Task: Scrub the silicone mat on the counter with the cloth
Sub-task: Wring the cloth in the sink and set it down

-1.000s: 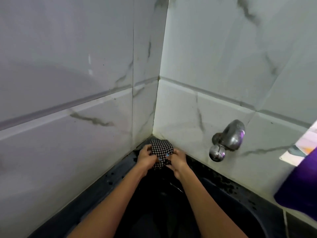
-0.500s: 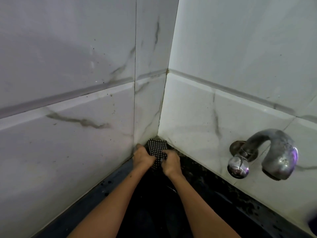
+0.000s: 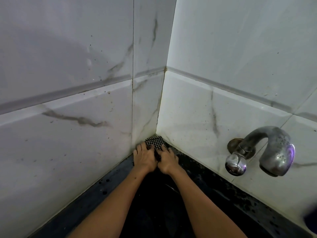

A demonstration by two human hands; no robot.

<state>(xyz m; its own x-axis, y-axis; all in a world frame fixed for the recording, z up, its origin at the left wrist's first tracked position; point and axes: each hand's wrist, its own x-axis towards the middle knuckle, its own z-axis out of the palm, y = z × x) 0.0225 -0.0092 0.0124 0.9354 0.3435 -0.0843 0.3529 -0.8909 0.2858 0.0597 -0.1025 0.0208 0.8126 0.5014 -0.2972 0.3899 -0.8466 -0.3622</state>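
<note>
Deep in the corner where the two tiled walls meet, the cloth, a black-and-white checked piece, lies bunched on the dark desk, its far edge touching the foot of both walls. Both hands press on its near side. The left hand lies flat beside the left wall, fingers spread, their tips on the cloth's left edge; its grip is wide, pressing rather than closing round the fabric. The right hand lies just beside it, touching it at the thumb side, fingers curled down onto the cloth's near right part; whether this grip pinches the fabric or only presses it cannot be told. A dark fold of the cloth shows between the two hands. The silicone mat cannot be made out on the black surface. Both bare forearms run back from the cloth toward the camera. Right of the cloth and well apart from it, a curved metal tap juts from the right wall. Dark specks dot the left wall near the cloth.
</note>
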